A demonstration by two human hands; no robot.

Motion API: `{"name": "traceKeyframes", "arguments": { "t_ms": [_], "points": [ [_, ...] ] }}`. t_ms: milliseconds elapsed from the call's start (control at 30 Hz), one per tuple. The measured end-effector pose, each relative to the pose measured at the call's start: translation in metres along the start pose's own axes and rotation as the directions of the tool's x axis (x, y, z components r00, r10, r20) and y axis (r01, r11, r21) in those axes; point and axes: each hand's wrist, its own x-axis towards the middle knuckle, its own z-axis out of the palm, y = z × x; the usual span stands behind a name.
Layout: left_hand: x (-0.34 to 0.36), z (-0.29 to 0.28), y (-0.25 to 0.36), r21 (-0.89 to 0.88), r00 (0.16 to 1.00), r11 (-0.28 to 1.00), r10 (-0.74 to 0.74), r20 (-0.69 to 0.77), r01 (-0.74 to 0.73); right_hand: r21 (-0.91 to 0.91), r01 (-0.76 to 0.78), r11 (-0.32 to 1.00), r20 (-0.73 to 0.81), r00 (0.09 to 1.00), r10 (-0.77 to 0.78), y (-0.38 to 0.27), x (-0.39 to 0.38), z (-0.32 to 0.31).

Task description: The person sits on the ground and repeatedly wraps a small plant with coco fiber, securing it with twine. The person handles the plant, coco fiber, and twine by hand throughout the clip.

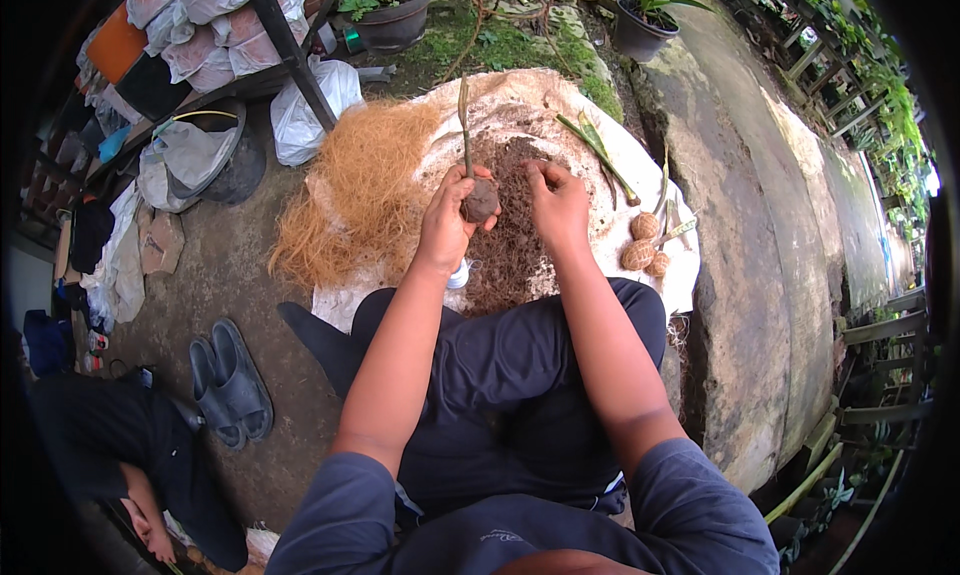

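Observation:
My left hand [450, 215] is closed around a dark soil ball [479, 204] with a thin upright green stem [463, 115] rising from it. Just to the right, above a heap of brown soil [515, 265], my right hand [555, 200] has its fingertips pinched; what they hold is too small to make out. A white object, perhaps a spool [458, 275], shows below my left hand. On the pale sack [660, 285] lie orange fibre [355, 180], green cuttings [600, 155] and several string-bound balls with stems [642, 255].
Potted plants [650, 35] stand beyond the sack. At left are bagged goods on a rack [210, 45], a dark bucket [225, 165] and grey slippers [230, 385]. Another person's arm [145, 510] is at lower left. A concrete path [755, 305] runs along the right, edged by plants.

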Motion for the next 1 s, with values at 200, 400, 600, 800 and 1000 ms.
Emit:
{"name": "traceKeyframes", "arguments": {
  "t_ms": [200,400,600,800,1000],
  "points": [
    [-0.002,-0.001,-0.006,-0.099,0.999,0.995,-0.016,-0.036,0.012,0.63,-0.269,0.728,0.361,0.932,0.032,-0.039,-0.04,0.024],
    [0.0,0.009,-0.001,-0.142,0.993,0.987,0.088,0.072,-0.077,0.73,-0.187,0.658,0.355,0.926,-0.13,-0.025,-0.038,0.041],
    [-0.004,-0.004,0.0,-0.028,0.986,0.995,0.094,0.139,-0.091,0.767,-0.508,0.394,0.576,0.815,-0.071,-0.041,-0.042,0.018],
    [-0.004,-0.011,0.014,0.875,0.968,0.439,0.226,0.113,-0.204,0.773,-0.431,0.465,0.495,0.869,-0.017,-0.027,-0.035,0.022],
    [-0.003,-0.005,0.012,0.661,0.918,0.673,0.391,0.063,-0.332,0.853,-0.314,0.417,0.327,0.944,0.042,-0.023,-0.027,0.024]
  ]
}}
